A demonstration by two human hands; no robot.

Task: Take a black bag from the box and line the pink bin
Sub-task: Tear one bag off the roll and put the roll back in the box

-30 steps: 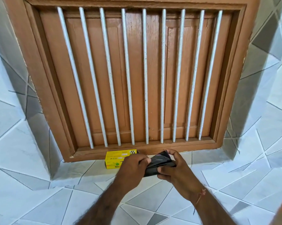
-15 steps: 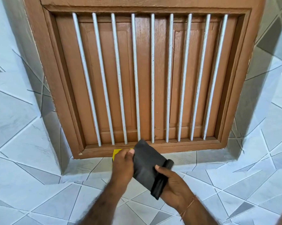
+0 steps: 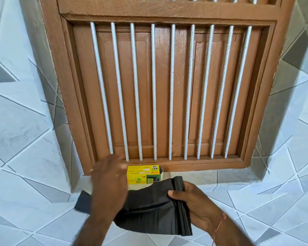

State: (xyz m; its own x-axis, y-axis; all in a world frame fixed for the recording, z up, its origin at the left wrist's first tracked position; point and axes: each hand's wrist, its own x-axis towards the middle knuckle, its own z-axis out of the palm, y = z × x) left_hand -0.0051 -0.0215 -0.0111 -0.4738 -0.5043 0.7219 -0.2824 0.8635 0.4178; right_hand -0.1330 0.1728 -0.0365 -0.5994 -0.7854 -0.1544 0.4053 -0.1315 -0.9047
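Observation:
A roll of black bags (image 3: 182, 208) is gripped in my right hand (image 3: 197, 206) at its rolled end. One black bag (image 3: 146, 208) stretches out flat to the left from the roll, its far corner showing past my left wrist. My left hand (image 3: 108, 181) is blurred and lies over the left part of that bag; its grip is hidden. The yellow bag box (image 3: 143, 174) stands on the tiled ledge just behind the hands, with its right end flap open. The pink bin is out of view.
A brown wooden window frame (image 3: 256, 103) with white vertical bars (image 3: 171, 91) and shut shutters rises right behind the box. White and grey patterned tiles (image 3: 25, 121) cover the walls and ledge all around.
The view has come closer and lower, so the box shows fully. The bag has been unrolled further to the left, and my left hand has shifted left and up.

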